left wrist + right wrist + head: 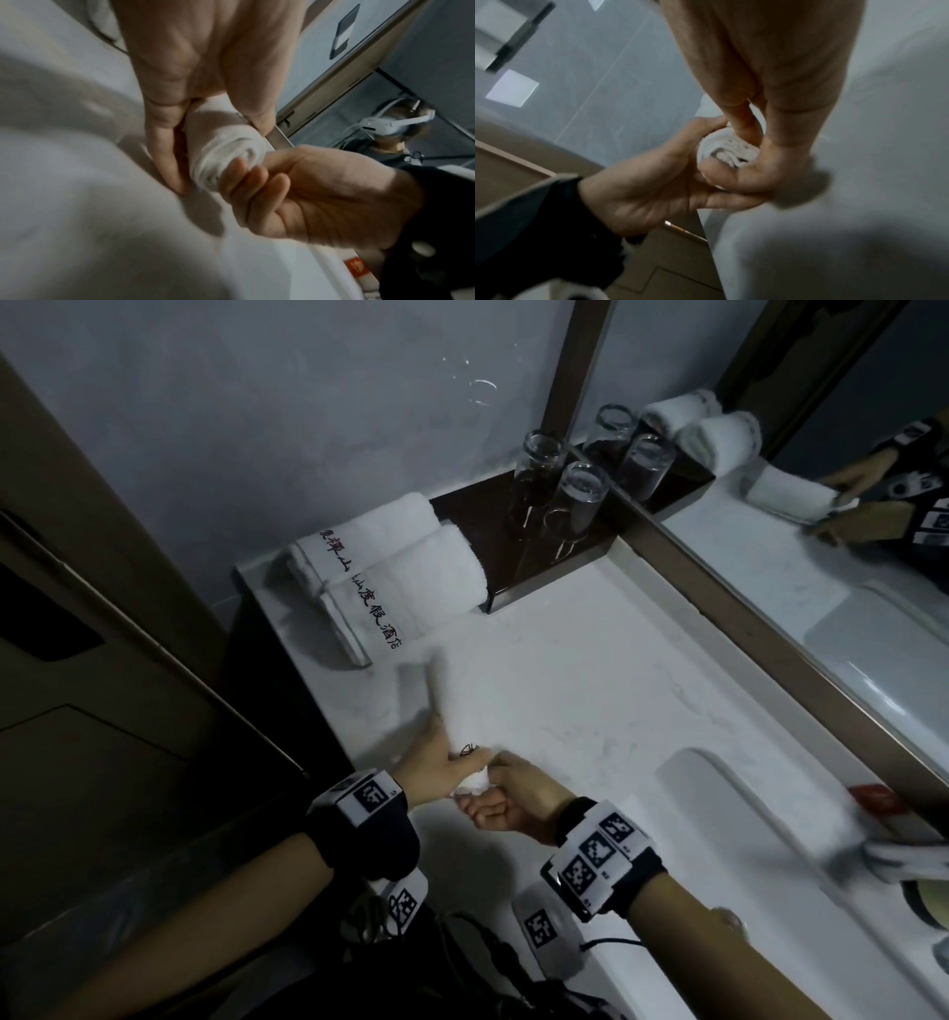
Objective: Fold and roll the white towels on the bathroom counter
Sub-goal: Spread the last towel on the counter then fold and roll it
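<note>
A white towel (452, 701), rolled into a narrow tube, lies on the white counter (590, 690) near its left edge, pointing away from me. My left hand (436, 762) grips the near end of the roll, thumb on one side and fingers on the other. My right hand (506, 788) meets it from the right with curled fingers pinching the spiral end. The left wrist view shows that spiral end of the towel (226, 146) with the right fingertips (241, 174) on it. In the right wrist view the towel (729, 150) end sits between both hands.
Two folded towels (390, 567) with dark embroidered characters lie at the back left. Beside them a dark tray (477, 526) holds upturned glasses (575, 500). A mirror (821, 516) runs along the right. The sink basin (770, 855) is at the near right, with a white cloth (904, 860) on it.
</note>
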A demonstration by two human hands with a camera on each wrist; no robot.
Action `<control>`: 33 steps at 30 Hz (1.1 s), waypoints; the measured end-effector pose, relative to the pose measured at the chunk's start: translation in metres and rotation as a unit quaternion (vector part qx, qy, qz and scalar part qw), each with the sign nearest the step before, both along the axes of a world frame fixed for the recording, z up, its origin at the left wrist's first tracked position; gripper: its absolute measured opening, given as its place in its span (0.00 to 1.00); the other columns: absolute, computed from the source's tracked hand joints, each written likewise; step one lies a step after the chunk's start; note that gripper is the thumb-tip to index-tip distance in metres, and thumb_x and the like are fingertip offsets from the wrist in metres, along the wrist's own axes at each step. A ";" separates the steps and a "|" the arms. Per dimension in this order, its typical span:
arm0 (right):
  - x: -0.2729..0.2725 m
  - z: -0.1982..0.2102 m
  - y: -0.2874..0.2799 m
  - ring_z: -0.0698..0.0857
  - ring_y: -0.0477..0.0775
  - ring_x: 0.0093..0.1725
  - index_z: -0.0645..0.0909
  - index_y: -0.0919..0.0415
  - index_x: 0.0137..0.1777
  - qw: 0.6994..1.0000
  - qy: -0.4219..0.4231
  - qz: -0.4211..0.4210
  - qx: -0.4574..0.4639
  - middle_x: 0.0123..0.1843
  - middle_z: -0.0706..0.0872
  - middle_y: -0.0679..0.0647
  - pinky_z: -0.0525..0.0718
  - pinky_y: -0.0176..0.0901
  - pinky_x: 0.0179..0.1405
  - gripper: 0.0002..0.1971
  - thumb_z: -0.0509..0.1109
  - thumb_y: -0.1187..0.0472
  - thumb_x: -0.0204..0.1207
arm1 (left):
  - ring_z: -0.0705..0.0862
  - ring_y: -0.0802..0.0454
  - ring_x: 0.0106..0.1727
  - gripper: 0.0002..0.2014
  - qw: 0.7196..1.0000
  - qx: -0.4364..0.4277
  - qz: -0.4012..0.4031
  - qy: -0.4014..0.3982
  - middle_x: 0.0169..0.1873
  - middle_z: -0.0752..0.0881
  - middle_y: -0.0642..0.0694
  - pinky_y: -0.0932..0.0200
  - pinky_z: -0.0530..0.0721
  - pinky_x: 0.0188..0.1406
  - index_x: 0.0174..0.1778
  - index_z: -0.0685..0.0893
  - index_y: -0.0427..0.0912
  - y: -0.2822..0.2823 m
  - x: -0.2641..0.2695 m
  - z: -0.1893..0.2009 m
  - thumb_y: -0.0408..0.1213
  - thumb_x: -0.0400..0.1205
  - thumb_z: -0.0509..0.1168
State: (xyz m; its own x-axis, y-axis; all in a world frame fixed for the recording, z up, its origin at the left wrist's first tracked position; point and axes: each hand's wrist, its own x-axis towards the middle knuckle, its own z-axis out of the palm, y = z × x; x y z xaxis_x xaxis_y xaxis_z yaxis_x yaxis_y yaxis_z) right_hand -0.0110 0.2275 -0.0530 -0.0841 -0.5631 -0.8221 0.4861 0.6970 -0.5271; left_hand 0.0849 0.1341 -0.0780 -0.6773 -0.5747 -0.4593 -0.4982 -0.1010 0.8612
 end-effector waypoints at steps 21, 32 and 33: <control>-0.009 0.024 -0.034 0.87 0.63 0.51 0.79 0.67 0.59 0.984 -0.018 -0.135 -0.116 0.53 0.84 0.63 0.90 0.52 0.43 0.20 0.71 0.55 0.71 | 0.84 0.51 0.42 0.18 0.970 0.206 -0.050 0.122 0.39 0.85 0.44 0.63 0.79 0.31 0.57 0.83 0.38 -0.047 0.056 0.042 0.33 0.70 0.71; -0.041 0.005 -0.117 0.85 0.60 0.44 0.75 0.76 0.62 0.963 0.122 -0.234 -0.061 0.50 0.83 0.65 0.91 0.52 0.39 0.23 0.75 0.62 0.71 | 0.89 0.42 0.40 0.19 0.938 0.316 0.137 0.049 0.43 0.87 0.29 0.57 0.89 0.42 0.54 0.80 0.26 -0.102 0.035 0.016 0.40 0.77 0.69; -0.043 0.003 -0.125 0.84 0.60 0.42 0.76 0.77 0.60 0.961 0.124 -0.241 -0.049 0.48 0.82 0.66 0.91 0.52 0.37 0.23 0.76 0.63 0.70 | 0.90 0.43 0.37 0.19 0.935 0.319 0.148 0.047 0.42 0.87 0.29 0.58 0.89 0.39 0.54 0.79 0.26 -0.108 0.033 0.013 0.39 0.77 0.69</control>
State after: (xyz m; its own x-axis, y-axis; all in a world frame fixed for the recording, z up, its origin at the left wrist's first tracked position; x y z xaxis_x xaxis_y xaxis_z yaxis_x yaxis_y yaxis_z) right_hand -0.0541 0.1029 -0.0503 -0.5411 -0.4830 -0.6884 0.5916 0.3631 -0.7198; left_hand 0.1184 0.0258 -0.0646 -0.5867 -0.3735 -0.7186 -0.2916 -0.7303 0.6177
